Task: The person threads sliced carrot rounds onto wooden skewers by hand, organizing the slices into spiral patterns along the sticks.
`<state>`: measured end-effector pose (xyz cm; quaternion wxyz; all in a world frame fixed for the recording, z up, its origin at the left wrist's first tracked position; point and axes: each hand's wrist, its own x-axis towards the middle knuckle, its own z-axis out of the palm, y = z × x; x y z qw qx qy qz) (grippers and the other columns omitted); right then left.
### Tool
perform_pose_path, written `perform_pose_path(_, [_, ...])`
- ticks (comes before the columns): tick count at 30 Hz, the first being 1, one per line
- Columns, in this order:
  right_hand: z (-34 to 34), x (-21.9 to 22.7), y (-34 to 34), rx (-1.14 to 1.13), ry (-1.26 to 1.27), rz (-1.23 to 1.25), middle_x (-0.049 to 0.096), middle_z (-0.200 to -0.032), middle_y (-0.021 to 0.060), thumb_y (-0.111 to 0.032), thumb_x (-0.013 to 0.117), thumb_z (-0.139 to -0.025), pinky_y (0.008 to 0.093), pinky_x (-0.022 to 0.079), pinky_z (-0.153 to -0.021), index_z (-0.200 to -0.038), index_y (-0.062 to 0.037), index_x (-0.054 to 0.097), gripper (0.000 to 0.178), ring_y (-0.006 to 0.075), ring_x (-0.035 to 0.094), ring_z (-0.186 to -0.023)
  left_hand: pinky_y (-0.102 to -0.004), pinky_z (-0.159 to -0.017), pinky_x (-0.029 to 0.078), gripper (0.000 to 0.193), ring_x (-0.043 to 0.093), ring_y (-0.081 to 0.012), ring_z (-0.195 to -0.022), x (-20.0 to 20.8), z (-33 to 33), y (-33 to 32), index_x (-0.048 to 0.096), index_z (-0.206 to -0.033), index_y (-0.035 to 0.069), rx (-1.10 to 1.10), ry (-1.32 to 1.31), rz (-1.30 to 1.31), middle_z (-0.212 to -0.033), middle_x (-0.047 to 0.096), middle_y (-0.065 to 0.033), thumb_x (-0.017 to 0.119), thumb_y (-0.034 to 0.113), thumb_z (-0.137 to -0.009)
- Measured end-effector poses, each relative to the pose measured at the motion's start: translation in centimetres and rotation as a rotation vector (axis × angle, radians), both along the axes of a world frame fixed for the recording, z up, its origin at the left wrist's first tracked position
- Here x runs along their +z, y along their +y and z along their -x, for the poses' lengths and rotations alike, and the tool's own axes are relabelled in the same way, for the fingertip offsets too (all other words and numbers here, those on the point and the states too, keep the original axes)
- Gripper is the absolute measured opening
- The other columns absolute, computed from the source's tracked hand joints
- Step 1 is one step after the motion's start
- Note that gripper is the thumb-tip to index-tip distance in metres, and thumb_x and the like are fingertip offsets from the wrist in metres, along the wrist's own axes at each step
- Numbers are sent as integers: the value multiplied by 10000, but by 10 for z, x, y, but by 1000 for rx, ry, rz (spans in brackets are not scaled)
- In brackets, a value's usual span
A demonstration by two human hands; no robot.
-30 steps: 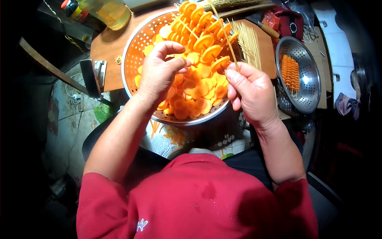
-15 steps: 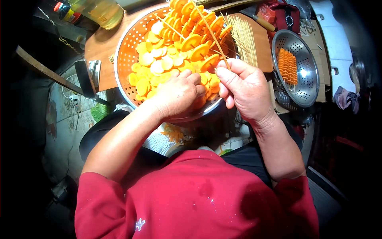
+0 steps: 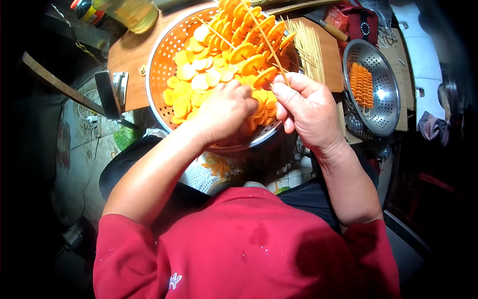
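A large metal colander (image 3: 158,60) holds a heap of round orange slices, which look like carrot (image 3: 186,71). My left hand (image 3: 226,107) is down among them near the front rim, its fingers curled and their tips hidden. Just to its right, my right hand (image 3: 308,107) pinches the lower end of a thin bamboo skewer (image 3: 264,36) between thumb and fingers. The skewer slants up and away to the left. Beyond this hand, skewers threaded with spaced carrot slices (image 3: 242,52) lie across the far right part of the colander.
A bundle of bare bamboo skewers (image 3: 309,50) lies on the wooden table (image 3: 329,62). Further right, a smaller metal colander (image 3: 386,84) contains several filled carrot skewers (image 3: 361,85). A jar of yellowish liquid (image 3: 137,17) stands at the far left, and a wooden handle (image 3: 334,31) points out behind the bundle.
My left hand has shifted slightly up and to the right among the slices. My right hand keeps its pinch on the skewer. The whole view has moved a little.
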<state>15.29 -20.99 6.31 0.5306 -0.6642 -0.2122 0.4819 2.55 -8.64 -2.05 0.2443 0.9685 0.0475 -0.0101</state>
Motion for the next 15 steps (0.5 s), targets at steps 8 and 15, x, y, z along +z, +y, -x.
perform_pose_path(8, [-2, 5, -2, 1, 1, 8, 547, -620, -11, -151, 544, -922, 166, 369, -432, -938, -19, 629, 159, 25, 455, -456, -246, -598, 445, 94, 521, -91, -659, 8, 2, 36, 545, -801, 79, 730, 220, 827, -719, 542, 3, 614, 39, -752])
perform_pose_path(15, [-3, 4, -3, 11, 25, -5, 546, -628, -13, -144, 546, -920, 174, 364, -445, -935, -14, 627, 154, 25, 451, -474, -253, -656, 505, 78, 602, -128, -715, -11, 8, 52, 573, -856, 32, 804, 126, 1027, -785, 614, -41, 631, 1, -814])
